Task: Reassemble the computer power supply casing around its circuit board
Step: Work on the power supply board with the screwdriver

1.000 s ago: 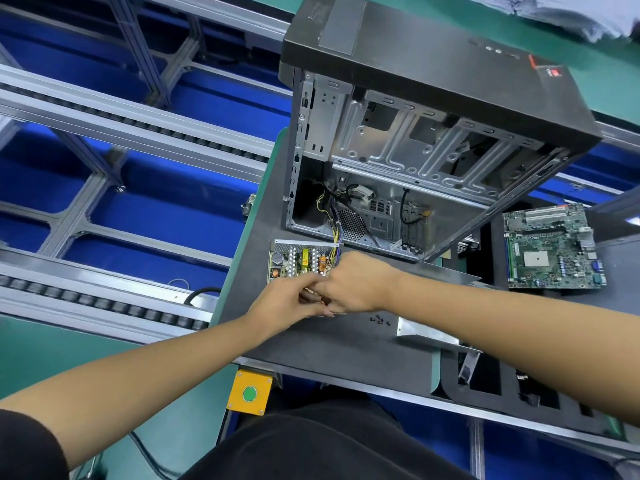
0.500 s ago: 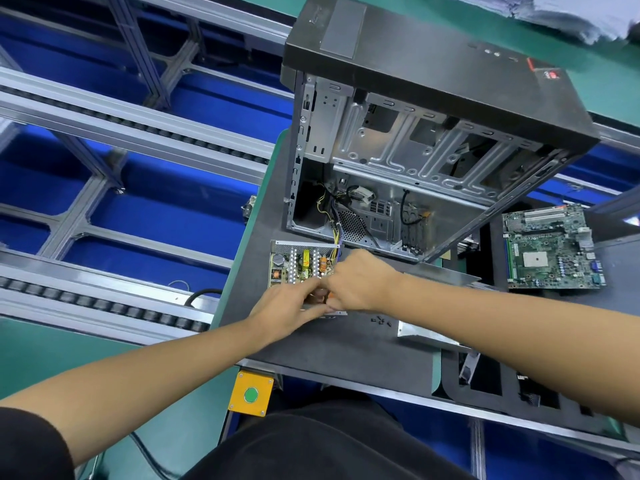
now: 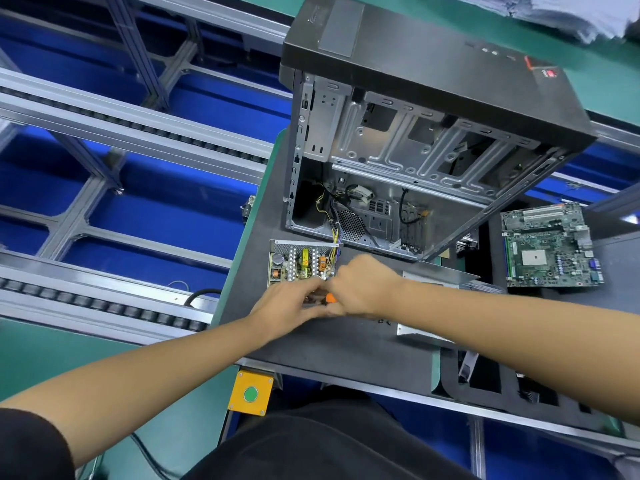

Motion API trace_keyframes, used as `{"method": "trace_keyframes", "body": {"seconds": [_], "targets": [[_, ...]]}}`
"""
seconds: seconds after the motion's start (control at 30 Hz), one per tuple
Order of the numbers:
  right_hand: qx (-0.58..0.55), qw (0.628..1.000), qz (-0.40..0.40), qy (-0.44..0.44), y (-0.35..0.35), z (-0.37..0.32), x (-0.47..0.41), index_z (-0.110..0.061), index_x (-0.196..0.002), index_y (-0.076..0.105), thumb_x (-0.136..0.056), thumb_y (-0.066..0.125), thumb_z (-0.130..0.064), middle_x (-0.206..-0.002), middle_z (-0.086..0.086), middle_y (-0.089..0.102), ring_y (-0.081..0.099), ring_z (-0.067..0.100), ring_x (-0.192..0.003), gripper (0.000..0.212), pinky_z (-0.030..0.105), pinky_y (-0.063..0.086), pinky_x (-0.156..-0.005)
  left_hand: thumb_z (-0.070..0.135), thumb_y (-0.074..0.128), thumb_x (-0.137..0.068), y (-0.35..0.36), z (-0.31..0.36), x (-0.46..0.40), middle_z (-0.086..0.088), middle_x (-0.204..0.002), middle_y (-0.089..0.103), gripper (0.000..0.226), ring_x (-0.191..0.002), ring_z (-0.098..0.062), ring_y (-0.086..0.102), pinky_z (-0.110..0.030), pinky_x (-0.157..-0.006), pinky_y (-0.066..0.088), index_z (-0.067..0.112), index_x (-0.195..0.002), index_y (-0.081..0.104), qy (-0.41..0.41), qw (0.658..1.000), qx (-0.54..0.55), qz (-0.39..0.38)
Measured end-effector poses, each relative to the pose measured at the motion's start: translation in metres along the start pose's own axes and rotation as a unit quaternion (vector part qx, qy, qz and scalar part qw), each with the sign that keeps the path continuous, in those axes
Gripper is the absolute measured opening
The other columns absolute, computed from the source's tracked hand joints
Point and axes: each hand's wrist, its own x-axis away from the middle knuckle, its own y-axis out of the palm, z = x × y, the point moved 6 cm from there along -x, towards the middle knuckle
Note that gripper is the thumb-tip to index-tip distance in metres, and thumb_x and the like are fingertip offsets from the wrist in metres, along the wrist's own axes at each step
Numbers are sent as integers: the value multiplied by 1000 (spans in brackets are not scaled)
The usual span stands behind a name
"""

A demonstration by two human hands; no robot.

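Power supply (image 3: 301,266) unmoved, orange tool handle (image 3: 330,298) newly visible between hands

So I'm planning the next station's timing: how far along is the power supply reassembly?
Early. The circuit board sits in its open casing tray, components exposed. In hand: the right hand grips an orange-handled screwdriver at the board's near edge, with the left hand beside it. Left: the metal cover lies apart on the mat.

PSU board (image 3: 300,265) – uncovered, flat; cover (image 3: 437,281) beside.
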Motion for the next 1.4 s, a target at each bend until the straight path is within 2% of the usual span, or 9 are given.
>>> {"method": "trace_keyframes", "body": {"seconds": [0.13, 0.33, 0.43, 0.57, 0.7, 0.8, 1.03, 1.27, 1.4], "targets": [[-56, 996, -7, 70, 0, -2, 5, -17, -81, 48, -99, 38, -53, -83, 8, 69, 39, 22, -50, 41, 30, 20, -46, 55, 62, -87, 1, -2, 0, 17, -73, 62, 22, -65, -4, 54, -30, -59, 42, 35, -96, 57, -6, 1000, 3, -10], [131, 970, 61, -195, -10, -9, 8, -18, -102, 49, -104, 16, -29, -77, 2, 65, 59, 22, -60, 35, 33, 33, -63, 24, 66, -93, 4, 1, -1, 5, -85, 73, 20, -78, -17, 66, -29, -61, 39, 38, -102, 54, 13, 999, -25, -28], [52, 995, 24, -82, -4, -11, -3, -16, -92, 59, -105, 27, -42, -80, 5, 70, 63, 25, -65, 43, 32, 34, -61, 56, 68, -87, 3, -3, 2, 17, -94, 72, 26, -78, 6, 58, -17, -63, 42, 43, -106, 56, -1, 1000, 6, -28], [-60, 992, -50, 102, 4, 1, -4, -13, -66, 44, -100, 37, -48, -83, 6, 67, 41, 19, -52, 49, 29, 31, -48, 62, 54, -83, 2, -3, -2, 11, -84, 71, 39, -70, -7, 60, -33, -67, 52, 33, -108, 64, -9, 1000, 9, -4], [50, 995, 31, -80, -13, -4, 0, -15, -112, 46, -102, 31, -42, -80, 4, 65, 55, 24, -59, 32, 35, 45, -60, 59, 61, -90, 5, -6, -4, 10, -77, 72, 31, -66, -8, 62, -31, -64, 51, 31, -99, 71, -6, 1000, 1, -15], [122, 974, 53, -186, -16, -6, 0, -16, -112, 48, -105, 25, -27, -80, 5, 68, 50, 24, -58, 27, 35, 44, -68, 50, 64, -94, 7, -4, -4, 16, -94, 76, 20, -79, -3, 66, -26, -70, 52, 48, -114, 64, 14, 999, 11, -39], [-67, 993, -63, 77, 5, -3, 0, -15, -72, 45, -102, 36, -52, -90, 8, 69, 56, 26, -64, 48, 30, 27, -49, 54, 68, -89, 6, -7, -3, 18, -85, 68, 25, -72, 10, 57, -23, -64, 46, 38, -105, 58, 6, 999, 35, -8], [130, 976, 53, -167, -14, -9, 0, -17, -108, 51, -107, 22, -37, -80, 4, 69, 53, 24, -59, 36, 34, 37, -65, 58, 63, -91, 5, -4, -3, 21, -85, 70, 19, -74, 7, 60, -16, -61, 39, 48, -104, 53, 23, 999, 21, -18], [-47, 997, -30, 44, -1, -7, -7, -18, -79, 55, -102, 37, -44, -87, 4, 70, 52, 24, -62, 39, 31, 34, -52, 68, 58, -87, 6, -7, -1, 20, -90, 70, 31, -77, 3, 62, -17, -64, 47, 43, -105, 55, 13, 1000, 21, -4]]}}
